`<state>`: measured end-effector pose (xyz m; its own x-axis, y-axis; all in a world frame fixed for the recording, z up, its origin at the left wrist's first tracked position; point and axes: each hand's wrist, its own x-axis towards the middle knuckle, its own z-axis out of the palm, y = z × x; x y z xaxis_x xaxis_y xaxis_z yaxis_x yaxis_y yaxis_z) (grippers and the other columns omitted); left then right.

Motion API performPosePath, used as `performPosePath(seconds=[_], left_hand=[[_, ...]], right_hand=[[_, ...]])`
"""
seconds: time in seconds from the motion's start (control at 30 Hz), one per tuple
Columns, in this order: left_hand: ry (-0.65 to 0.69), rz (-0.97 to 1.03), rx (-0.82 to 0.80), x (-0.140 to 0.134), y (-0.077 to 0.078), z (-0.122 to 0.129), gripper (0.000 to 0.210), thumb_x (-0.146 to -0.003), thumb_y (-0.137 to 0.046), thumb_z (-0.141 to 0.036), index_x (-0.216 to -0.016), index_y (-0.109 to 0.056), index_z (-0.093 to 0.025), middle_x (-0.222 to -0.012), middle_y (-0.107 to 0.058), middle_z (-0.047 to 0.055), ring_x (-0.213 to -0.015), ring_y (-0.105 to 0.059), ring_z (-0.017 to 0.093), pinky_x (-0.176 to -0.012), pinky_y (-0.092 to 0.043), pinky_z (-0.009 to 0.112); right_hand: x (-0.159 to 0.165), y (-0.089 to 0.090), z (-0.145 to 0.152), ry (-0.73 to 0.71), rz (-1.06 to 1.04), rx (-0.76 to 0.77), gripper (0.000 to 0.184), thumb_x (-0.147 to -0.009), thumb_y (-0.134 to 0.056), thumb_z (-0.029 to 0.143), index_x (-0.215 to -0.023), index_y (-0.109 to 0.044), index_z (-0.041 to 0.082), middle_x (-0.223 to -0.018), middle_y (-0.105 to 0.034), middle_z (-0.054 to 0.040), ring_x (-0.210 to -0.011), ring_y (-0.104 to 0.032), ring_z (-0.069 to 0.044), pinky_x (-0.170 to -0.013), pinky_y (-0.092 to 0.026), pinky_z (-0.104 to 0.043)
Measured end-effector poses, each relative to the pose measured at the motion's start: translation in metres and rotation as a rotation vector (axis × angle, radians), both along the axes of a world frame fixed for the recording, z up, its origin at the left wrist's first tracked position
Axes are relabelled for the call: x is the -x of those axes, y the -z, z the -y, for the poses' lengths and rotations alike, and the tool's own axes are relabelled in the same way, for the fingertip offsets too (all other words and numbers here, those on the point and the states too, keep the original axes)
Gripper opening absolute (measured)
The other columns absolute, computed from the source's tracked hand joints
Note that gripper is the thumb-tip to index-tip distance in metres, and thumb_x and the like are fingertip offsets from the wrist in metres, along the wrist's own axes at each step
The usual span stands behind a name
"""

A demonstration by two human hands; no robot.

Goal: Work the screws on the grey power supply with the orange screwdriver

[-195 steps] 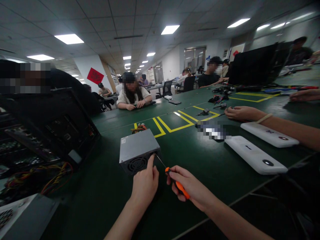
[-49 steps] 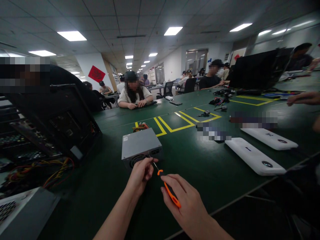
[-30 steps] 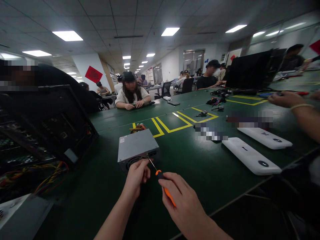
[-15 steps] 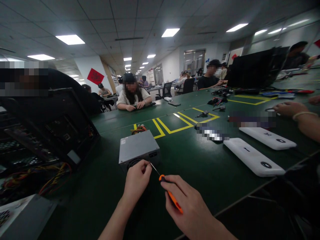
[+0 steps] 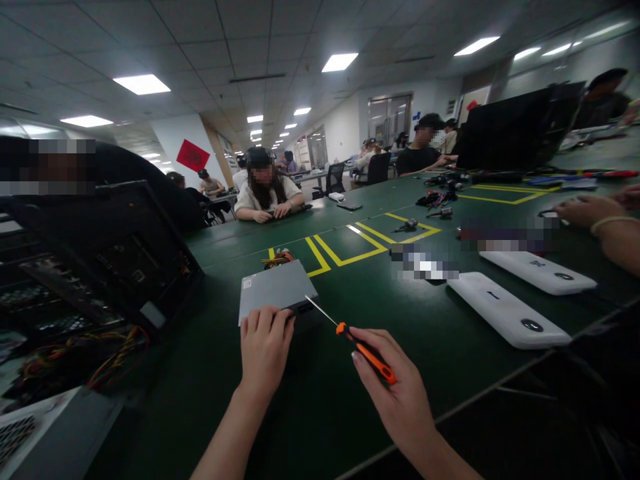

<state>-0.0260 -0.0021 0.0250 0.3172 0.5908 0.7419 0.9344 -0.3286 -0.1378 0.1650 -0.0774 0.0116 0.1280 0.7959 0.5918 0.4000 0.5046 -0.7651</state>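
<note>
A grey computer power supply [image 5: 275, 283] sits on the green table, a bundle of coloured wires [image 5: 279, 259] at its far side. My left hand [image 5: 265, 340] has its fingers bent over the box's near top edge and covers much of the front face; the thumb is mostly hidden. In my right hand [image 5: 395, 380] is a screwdriver [image 5: 369, 355] with an orange and black handle, fingers closed around it. Its thin metal shaft points up and left, and the tip shows by the box's near right corner. Whether the tip touches the box I cannot tell.
An open computer case [image 5: 120, 260] with loose cables stands at left, above another grey metal box [image 5: 60, 433]. Two white power banks [image 5: 505, 310] lie at right. Yellow tape [image 5: 360, 259] marks the table. A co-worker's hands [image 5: 595, 212] are at far right; another person [image 5: 270, 190] sits opposite.
My left hand has gone from a pinch at the power supply's front to lying over its top edge. The screwdriver and my right hand have moved up and right.
</note>
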Motion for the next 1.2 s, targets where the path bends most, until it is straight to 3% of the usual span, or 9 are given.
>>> performPosePath(seconds=[0.37,0.6,0.77,0.9,1.0,1.1,1.2], left_hand=[[0.103,-0.191,-0.14,-0.002,0.001,-0.005,0.013,-0.082,-0.051,-0.019,-0.091,-0.061,-0.017,-0.081,-0.059,0.004,-0.074,-0.048,0.018,-0.068,-0.032,0.033],[0.132,-0.191,-0.13,-0.001,-0.001,0.001,0.013,-0.083,-0.049,-0.02,-0.09,-0.059,-0.015,-0.081,-0.057,0.006,-0.075,-0.048,0.017,-0.069,-0.034,0.032],[0.221,-0.363,0.062,-0.008,0.007,0.009,0.017,-0.083,-0.046,-0.014,-0.095,-0.057,-0.015,-0.086,-0.055,0.006,-0.075,-0.049,0.017,-0.066,-0.036,0.031],[0.238,-0.396,0.194,-0.012,0.011,0.014,0.024,-0.083,-0.043,-0.012,-0.103,-0.056,-0.017,-0.089,-0.056,0.006,-0.075,-0.05,0.017,-0.064,-0.038,0.03],[0.285,-0.131,0.149,0.0,0.004,0.012,0.028,-0.084,-0.045,-0.016,-0.109,-0.055,-0.021,-0.091,-0.057,0.005,-0.079,-0.052,0.016,-0.07,-0.04,0.03],[0.092,0.452,0.056,0.024,-0.011,-0.003,0.032,-0.083,-0.047,-0.027,-0.113,-0.054,-0.021,-0.107,-0.054,0.008,-0.099,-0.051,0.021,-0.086,-0.038,0.036],[-0.106,1.028,0.364,0.046,-0.022,-0.026,0.048,-0.078,-0.051,-0.042,-0.118,-0.051,-0.016,-0.113,-0.054,0.012,-0.103,-0.052,0.024,-0.086,-0.041,0.035]], right_hand=[[-0.003,0.003,0.002,-0.047,-0.089,0.061,0.021,-0.083,-0.05,0.022,-0.103,-0.056,0.025,-0.099,-0.057,-0.0034,-0.089,-0.057,-0.017,-0.075,-0.046,-0.028],[-0.009,0.002,0.0,-0.073,-0.252,0.237,0.021,-0.081,-0.052,0.029,-0.1,-0.058,0.023,-0.096,-0.058,-0.0033,-0.083,-0.057,-0.017,-0.072,-0.045,-0.029],[-0.014,0.006,-0.006,-0.098,-0.497,0.44,0.03,-0.076,-0.058,0.036,-0.103,-0.059,0.021,-0.096,-0.06,-0.0037,-0.08,-0.057,-0.017,-0.073,-0.045,-0.031],[-0.016,0.008,-0.011,-0.135,-0.756,0.491,0.04,-0.073,-0.063,0.039,-0.108,-0.058,0.02,-0.093,-0.062,-0.004,-0.076,-0.055,-0.015,-0.072,-0.045,-0.029],[-0.02,-0.001,-0.024,-0.211,-0.947,0.565,0.034,-0.071,-0.064,0.038,-0.097,-0.064,0.016,-0.078,-0.062,-0.004,-0.067,-0.054,-0.014,-0.062,-0.045,-0.027],[-0.022,-0.021,-0.055,-0.341,-1.01,0.626,0.017,-0.069,-0.066,0.024,-0.084,-0.066,0.015,-0.078,-0.061,-0.0045,-0.07,-0.056,-0.013,-0.065,-0.047,-0.025],[-0.013,-0.037,-0.1,-0.387,-0.912,0.656,0.006,-0.072,-0.061,0.018,-0.075,-0.064,0.014,-0.074,-0.06,-0.0043,-0.069,-0.056,-0.013,-0.066,-0.047,-0.025]])
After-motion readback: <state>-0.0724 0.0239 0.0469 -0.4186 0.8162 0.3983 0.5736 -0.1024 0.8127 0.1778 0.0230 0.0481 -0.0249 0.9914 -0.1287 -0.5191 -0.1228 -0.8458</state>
